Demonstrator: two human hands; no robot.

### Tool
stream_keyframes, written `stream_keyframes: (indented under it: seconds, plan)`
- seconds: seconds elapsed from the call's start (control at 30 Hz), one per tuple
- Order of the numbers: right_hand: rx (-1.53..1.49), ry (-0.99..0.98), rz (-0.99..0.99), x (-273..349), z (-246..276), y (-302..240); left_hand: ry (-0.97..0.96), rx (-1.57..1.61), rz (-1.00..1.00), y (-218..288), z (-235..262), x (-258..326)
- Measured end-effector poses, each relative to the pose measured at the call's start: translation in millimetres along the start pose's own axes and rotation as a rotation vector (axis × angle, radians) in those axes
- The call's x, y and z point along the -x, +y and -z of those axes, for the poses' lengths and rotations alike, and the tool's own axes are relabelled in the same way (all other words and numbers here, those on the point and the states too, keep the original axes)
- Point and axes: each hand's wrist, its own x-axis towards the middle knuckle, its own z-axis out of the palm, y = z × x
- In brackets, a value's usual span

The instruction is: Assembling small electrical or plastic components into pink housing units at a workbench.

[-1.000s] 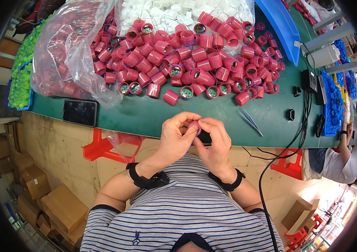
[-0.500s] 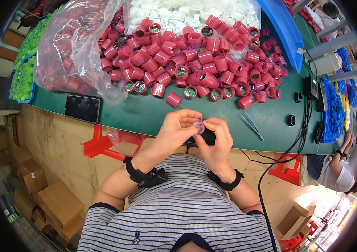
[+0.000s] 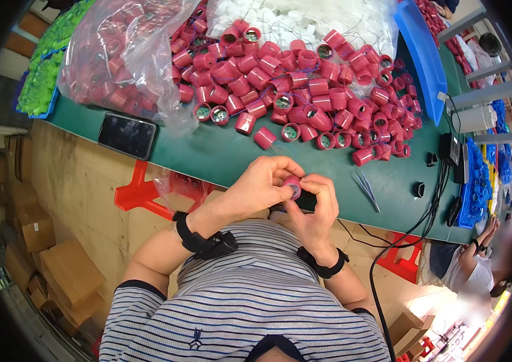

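Observation:
Close to my body, at the table's near edge, both hands meet around a small red cylindrical cap (image 3: 293, 186). My left hand (image 3: 257, 186) pinches it from the left with thumb and fingers. From the right, my right hand (image 3: 320, 210) grips the same cap, thumb below and fingers bent above. The fingers partly cover it, so its inside is hard to make out. Just beyond lies a single red cylinder (image 3: 264, 138). Behind that spreads a heap of similar red cylinders (image 3: 319, 87), several with green circuit boards and thin dark wires.
On the green table (image 3: 208, 155) are a black phone (image 3: 127, 135), tweezers (image 3: 366, 190) and black cables (image 3: 431, 208). A clear bag (image 3: 124, 60) of red cylinders, white parts (image 3: 310, 18) and a blue tray (image 3: 423, 63) stand farther back. Red stools (image 3: 141, 196) stand below; a co-worker (image 3: 479, 265) is at right.
The cap has turned between my fingers, showing more of its red side. Both hands stay close together on it. The whole view has shifted slightly, moving the heap rightward and downward in the picture.

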Motion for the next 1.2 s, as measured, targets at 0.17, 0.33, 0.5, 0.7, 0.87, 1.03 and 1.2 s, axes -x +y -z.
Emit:
stream_keyframes:
  seconds: [0.17,0.33,0.5,0.7,0.87,1.03,1.2]
  plan:
    - [0.028,-0.067,0.062,-2,-4,-5,0.067,-0.156,0.043,3,-1,8]
    - [0.078,-0.097,0.032,-3,-9,-13,0.233,-0.107,-0.158,-20,-3,16]
    - [0.072,-0.137,0.151,4,-14,-15,0.412,-0.256,-0.354,-18,-9,33]
    - [0.043,-0.336,0.282,-1,-30,-29,0.508,-0.394,-0.434,-27,15,67]
    - [-0.034,-0.435,0.356,-9,-43,-34,0.347,0.128,-0.235,-35,82,119]
    - [0.001,-0.360,0.330,-14,-33,-26,0.600,0.346,-0.097,-99,159,167]
    - [0.021,-0.226,0.294,-33,-15,-27,0.954,0.316,0.068,-142,185,164]
